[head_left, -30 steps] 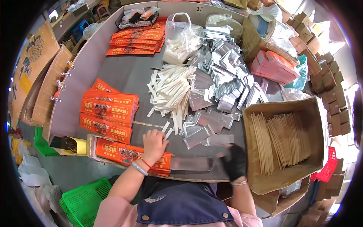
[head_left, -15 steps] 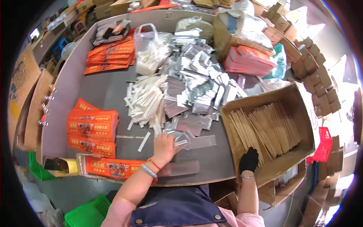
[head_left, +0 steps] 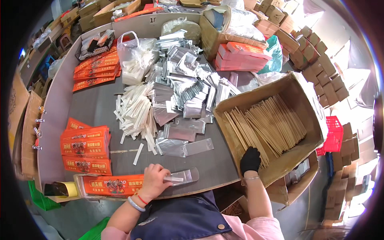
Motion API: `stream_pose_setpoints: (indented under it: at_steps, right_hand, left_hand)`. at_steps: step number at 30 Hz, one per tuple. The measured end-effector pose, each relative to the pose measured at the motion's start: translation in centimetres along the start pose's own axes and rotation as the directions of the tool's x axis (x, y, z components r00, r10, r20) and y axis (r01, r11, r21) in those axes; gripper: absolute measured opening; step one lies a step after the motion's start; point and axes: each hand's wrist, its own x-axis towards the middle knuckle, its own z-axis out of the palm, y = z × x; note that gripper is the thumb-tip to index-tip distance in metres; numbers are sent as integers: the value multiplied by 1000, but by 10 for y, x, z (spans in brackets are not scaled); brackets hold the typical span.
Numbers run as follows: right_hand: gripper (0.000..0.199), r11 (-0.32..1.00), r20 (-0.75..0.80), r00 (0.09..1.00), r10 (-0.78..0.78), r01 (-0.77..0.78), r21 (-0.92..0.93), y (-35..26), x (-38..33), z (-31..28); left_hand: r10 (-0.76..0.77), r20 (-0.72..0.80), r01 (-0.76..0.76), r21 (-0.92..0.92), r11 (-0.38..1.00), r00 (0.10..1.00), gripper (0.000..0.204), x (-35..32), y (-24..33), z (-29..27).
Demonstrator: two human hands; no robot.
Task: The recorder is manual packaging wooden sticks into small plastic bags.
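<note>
My left hand (head_left: 155, 180) is closed at the table's front edge, its fingertips pinching a white strip (head_left: 174, 179) that lies over a clear plastic sleeve (head_left: 189, 176). Just left of it, an orange printed packet stack (head_left: 114, 185) rests in a shallow tray. In a black glove, my right hand (head_left: 251, 161) reaches over the near wall of a cardboard box (head_left: 229, 138). Its curled fingers close on the near ends of wooden sticks (head_left: 245, 134); the fingertips are partly hidden. Loose clear sleeves (head_left: 180, 132) and a white strip heap (head_left: 134, 106) lie farther in.
More orange packets (head_left: 86, 146) stand at the left, others (head_left: 96, 68) at the far left. A bag of white strips (head_left: 138, 60) and silvery sleeves (head_left: 192, 86) fill the middle back. Pink-edged packet stacks (head_left: 242, 58) sit behind the box. A raised panel (head_left: 60, 96) borders the left.
My left hand has come down from the loose sleeves to the sleeve at the front edge, with a white strip at its fingertips. My right hand stays at the sticks. The whole view has shifted.
</note>
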Motion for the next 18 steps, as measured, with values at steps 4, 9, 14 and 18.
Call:
stream_pose_setpoints:
  at_steps: [4,9,14,18]
  right_hand:
    - [23,983,-74,997,14,0,182,20,0,28]
    - [28,796,-30,1000,9,11,605,12,-24,-46]
    - [23,444,-119,633,-765,652,615,-25,-49,-65]
    - [23,350,-213,552,-806,735,580,-82,-66,-46]
  left_hand:
    - [-25,-85,21,-49,999,996,47,-12,-1,-17]
    - [-78,-67,79,15,997,995,60,-39,-17,-34]
    - [-19,-41,21,48,999,999,70,-46,-29,-19]
    - [-23,-85,24,3,1000,996,73,-46,-28,-3]
